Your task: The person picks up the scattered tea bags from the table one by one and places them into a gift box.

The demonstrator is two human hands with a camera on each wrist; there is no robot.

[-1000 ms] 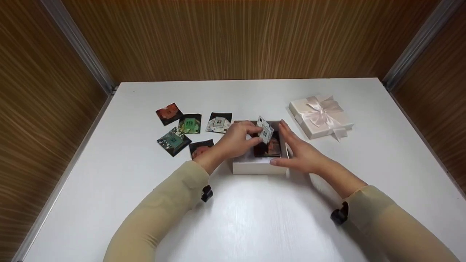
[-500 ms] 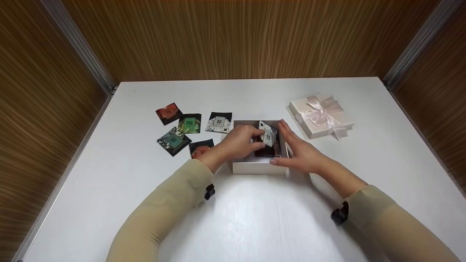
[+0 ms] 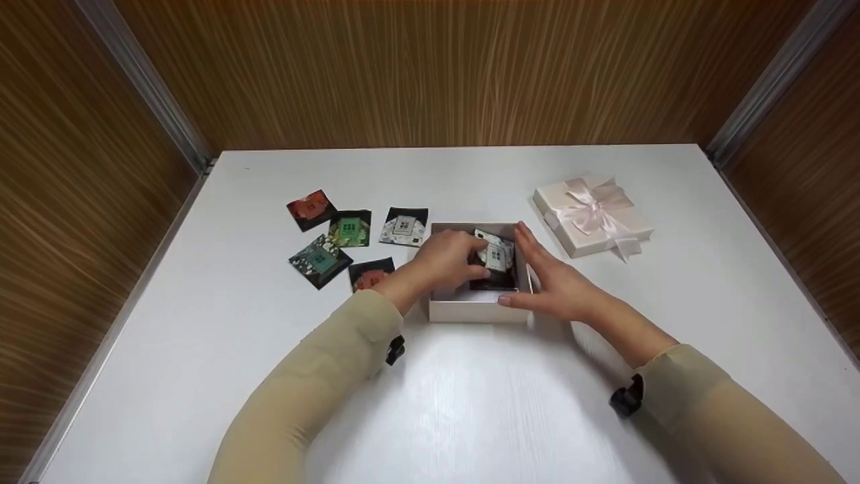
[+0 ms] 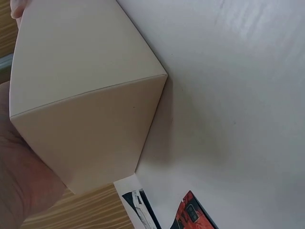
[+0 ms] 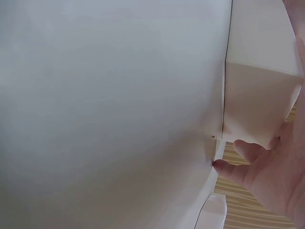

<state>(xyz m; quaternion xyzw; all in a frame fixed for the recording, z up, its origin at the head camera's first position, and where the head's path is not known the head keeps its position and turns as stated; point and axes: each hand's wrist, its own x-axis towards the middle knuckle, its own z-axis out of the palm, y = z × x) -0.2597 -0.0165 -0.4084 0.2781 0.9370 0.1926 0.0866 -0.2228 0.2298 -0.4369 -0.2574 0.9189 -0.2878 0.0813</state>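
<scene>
Two bare hands work at a pale pink, rectangular, open-topped cardboard box (image 3: 470, 312) at the middle of a white table (image 3: 437, 410). The left hand (image 3: 443, 261) reaches in from the left, fingers bent, and seems to pinch the left edge of a square sachet with a white floral print (image 3: 496, 257); how firmly, I cannot tell. That sachet is inside the box, on its right side, over dark packets (image 3: 494, 284) whose number is hidden. The right hand (image 3: 568, 289) is spread, fingers straight along the right wall, thumb at the near right corner, bracing the box.

To settle the sachet well, it would help to lower its held edge level with the rest, square it to the right wall, and release without dragging the packets beneath. The right hand's pressure should be light, since thin card walls could bow.

To the left lie five more sachets, including a green one (image 3: 350, 228) and a teal one (image 3: 320, 261). At far right sits a pale pink square lid tied with a satin bow (image 3: 594, 214).
</scene>
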